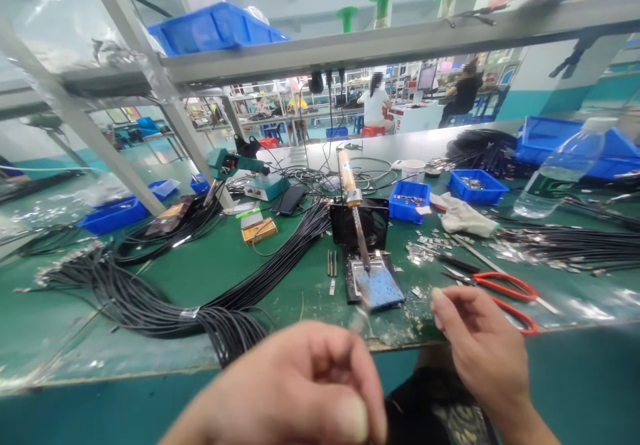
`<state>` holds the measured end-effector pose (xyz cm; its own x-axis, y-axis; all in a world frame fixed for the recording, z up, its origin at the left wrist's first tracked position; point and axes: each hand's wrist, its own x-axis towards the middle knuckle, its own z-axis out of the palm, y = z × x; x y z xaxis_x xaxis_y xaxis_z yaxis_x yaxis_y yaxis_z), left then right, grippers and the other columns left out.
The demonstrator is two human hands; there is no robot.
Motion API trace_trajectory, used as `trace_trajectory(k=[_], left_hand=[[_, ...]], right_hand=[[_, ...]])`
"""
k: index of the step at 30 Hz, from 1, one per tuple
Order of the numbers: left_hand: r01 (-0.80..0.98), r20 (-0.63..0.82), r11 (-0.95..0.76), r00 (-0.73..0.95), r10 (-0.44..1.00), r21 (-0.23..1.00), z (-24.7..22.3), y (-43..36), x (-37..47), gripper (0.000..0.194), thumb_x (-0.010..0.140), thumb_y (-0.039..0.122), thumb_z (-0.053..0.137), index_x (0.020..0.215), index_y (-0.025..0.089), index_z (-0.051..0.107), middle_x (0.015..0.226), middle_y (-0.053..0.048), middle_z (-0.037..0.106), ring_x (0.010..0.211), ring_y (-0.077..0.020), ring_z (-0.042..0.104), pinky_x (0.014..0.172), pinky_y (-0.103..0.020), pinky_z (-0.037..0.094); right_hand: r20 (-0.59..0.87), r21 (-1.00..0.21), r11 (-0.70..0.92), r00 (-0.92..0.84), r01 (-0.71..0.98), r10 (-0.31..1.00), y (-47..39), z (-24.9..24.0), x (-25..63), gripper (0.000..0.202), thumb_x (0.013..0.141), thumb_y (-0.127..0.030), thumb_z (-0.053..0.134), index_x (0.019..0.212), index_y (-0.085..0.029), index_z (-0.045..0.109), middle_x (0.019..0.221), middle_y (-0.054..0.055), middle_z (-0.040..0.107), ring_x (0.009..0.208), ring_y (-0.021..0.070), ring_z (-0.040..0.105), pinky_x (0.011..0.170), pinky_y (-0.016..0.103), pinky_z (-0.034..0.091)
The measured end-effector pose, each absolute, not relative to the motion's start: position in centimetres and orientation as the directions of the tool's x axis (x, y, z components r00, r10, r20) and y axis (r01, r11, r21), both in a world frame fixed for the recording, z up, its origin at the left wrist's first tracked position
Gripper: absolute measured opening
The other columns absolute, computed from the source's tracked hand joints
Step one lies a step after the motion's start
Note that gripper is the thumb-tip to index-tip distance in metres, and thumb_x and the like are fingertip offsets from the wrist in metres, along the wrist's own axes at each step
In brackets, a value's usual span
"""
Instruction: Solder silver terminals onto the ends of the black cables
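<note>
My left hand [300, 391] is close to the camera at the bottom, its thumb and fingers pinched together. Whatever is between those fingertips, if anything, is hidden. To its right, my right hand [483, 345] is held up at the bench edge, thumb against curled forefinger; I cannot make out anything in that pinch. Past both hands a soldering iron [359, 231] with a wooden handle leans tip-down over a blue sponge [383, 288]. A small black fan [380, 221] stands behind it. Red-handled scissors [505, 285] lie just beyond my right hand.
Bundles of black cables [145, 291] spread over the left of the green bench [300, 298]; more cables [575, 248] lie right. Small metal pieces [430, 248] are scattered by blue bins [410, 201]. A water bottle [563, 171] stands right. A shelf beam [350, 51] crosses above. People sit far behind.
</note>
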<state>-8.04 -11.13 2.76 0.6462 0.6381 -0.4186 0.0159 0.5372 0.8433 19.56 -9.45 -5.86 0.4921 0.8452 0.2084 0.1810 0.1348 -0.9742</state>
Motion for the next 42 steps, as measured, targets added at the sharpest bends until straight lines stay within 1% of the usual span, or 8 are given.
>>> trace_trajectory(k=[2,4,7,11,18,23,29,42], left_hand=[[-0.044,-0.438,0.662,0.717,0.542,0.748,1.7,-9.9,-4.1,0.041,0.068,0.039,0.094,0.088,0.010,0.072,0.063,0.002,0.061,0.045,-0.0033,0.043,0.040,-0.014,0.028],[-0.087,-0.447,0.676,0.687,0.572,0.732,0.6,-9.6,-2.1,0.040,0.077,0.043,0.087,0.097,0.013,0.071,0.065,0.002,0.061,0.045,-0.0032,0.043,0.042,-0.015,0.028],[-0.030,-0.494,0.638,0.606,0.624,0.769,-0.5,-10.5,-1.7,0.031,0.093,0.046,0.070,0.101,0.016,0.070,0.061,0.005,0.057,0.039,-0.0030,0.035,0.040,-0.016,0.025],[0.086,-0.518,0.575,0.556,0.650,0.813,-0.3,-11.5,-2.5,0.031,0.094,0.048,0.066,0.100,0.017,0.070,0.061,0.006,0.055,0.042,-0.0038,0.035,0.042,-0.016,0.025],[0.234,-0.533,0.484,0.486,0.693,0.843,0.5,-11.7,-2.4,0.034,0.094,0.049,0.064,0.103,0.017,0.073,0.063,0.005,0.053,0.048,-0.0061,0.036,0.044,-0.017,0.026],[0.264,-0.525,0.455,0.471,0.709,0.851,0.6,-11.9,-2.4,0.036,0.094,0.050,0.065,0.103,0.017,0.075,0.062,0.006,0.051,0.049,-0.0063,0.033,0.045,-0.018,0.023],[0.270,-0.523,0.448,0.460,0.718,0.852,0.7,-12.0,-2.2,0.033,0.093,0.047,0.066,0.100,0.017,0.078,0.062,0.005,0.051,0.051,-0.0071,0.035,0.045,-0.018,0.023],[0.262,-0.508,0.435,0.467,0.724,0.862,0.8,-12.0,-2.2,0.032,0.093,0.045,0.067,0.095,0.016,0.079,0.059,0.006,0.049,0.050,-0.0068,0.034,0.044,-0.019,0.022]], right_hand=[[0.164,-0.982,0.102,0.461,0.157,0.872,-10.6,-5.3,19.7,0.026,0.089,-0.047,0.071,0.091,-0.023,0.063,0.071,-0.002,0.061,0.062,0.0129,0.054,0.056,0.021,0.045],[0.107,-0.991,0.065,0.392,0.118,0.914,-11.9,-4.5,19.4,0.027,0.089,-0.049,0.070,0.089,-0.024,0.062,0.068,-0.003,0.056,0.059,0.0121,0.050,0.052,0.020,0.044],[-0.047,-0.999,-0.041,0.268,-0.029,0.962,-13.5,-3.3,18.4,0.032,0.085,-0.051,0.074,0.082,-0.023,0.060,0.065,-0.005,0.049,0.056,0.0108,0.045,0.051,0.020,0.043],[-0.253,-0.938,-0.226,0.072,-0.262,0.965,-14.3,-2.3,17.0,0.032,0.081,-0.049,0.080,0.084,-0.021,0.064,0.065,-0.004,0.053,0.062,0.0112,0.047,0.058,0.020,0.041],[-0.317,-0.886,-0.295,0.005,-0.358,0.948,-14.1,-2.4,17.2,0.033,0.074,-0.041,0.087,0.087,-0.021,0.065,0.060,-0.008,0.043,0.054,0.0081,0.037,0.049,0.018,0.032],[-0.314,-0.858,-0.291,-0.017,-0.423,0.949,-14.3,-2.7,17.5,0.027,0.078,-0.038,0.085,0.085,-0.021,0.065,0.059,-0.009,0.034,0.051,0.0061,0.029,0.046,0.019,0.025],[-0.305,-0.872,-0.305,-0.064,-0.383,0.950,-14.3,-3.4,17.3,0.026,0.086,-0.042,0.078,0.087,-0.018,0.069,0.061,-0.007,0.044,0.052,0.0058,0.027,0.046,0.022,0.019],[-0.319,-0.900,-0.334,-0.098,-0.280,0.943,-14.5,-3.9,17.3,0.032,0.089,-0.048,0.074,0.079,-0.018,0.066,0.055,-0.009,0.035,0.052,0.0069,0.024,0.047,0.025,0.017]])
